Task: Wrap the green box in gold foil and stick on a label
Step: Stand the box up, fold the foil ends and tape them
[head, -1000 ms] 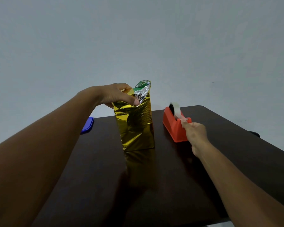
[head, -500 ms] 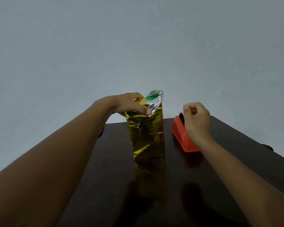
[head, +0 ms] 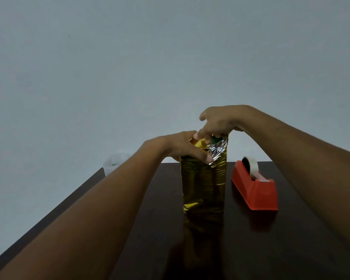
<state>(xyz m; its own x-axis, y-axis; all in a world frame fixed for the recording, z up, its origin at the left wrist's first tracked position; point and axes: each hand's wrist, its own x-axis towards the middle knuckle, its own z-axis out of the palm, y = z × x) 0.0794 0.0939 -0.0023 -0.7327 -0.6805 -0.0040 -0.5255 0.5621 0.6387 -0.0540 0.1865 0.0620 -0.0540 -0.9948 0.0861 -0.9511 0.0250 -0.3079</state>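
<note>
A tall box point(head: 203, 186) wrapped in gold foil point(head: 202, 174) stands upright on a dark brown table point(head: 291, 239); every place here is given relative to this box. The foil covers its sides down to the table. At the top the foil is not closed: a crumpled flap shows its silver inner side, and a small patch of the green box peeks out above it.

The left hand point(head: 180, 146) comes in from the left and grips the box's top left corner. Its fingers curl over the folded foil, and the thumb presses flat on the front face just below the top edge, touching the silver flap.

The right hand point(head: 216, 122) reaches over from the right and sits above the top of the box. Its index finger points down and touches the foil fold at the top, beside the left hand's fingers. The other fingers are loosely bent. Whether it pinches a piece of tape or anything else cannot be told; nothing is clearly seen in it.

To the right of the box, near but apart from it, a red tape dispenser point(head: 257, 190) sits on the table with a roll of pale tape point(head: 253, 166) in it.

Behind and to the left of the box, past the table's edge, is a blurred whitish container point(head: 114, 163). A plain grey wall point(head: 170, 57) fills the background.
</note>
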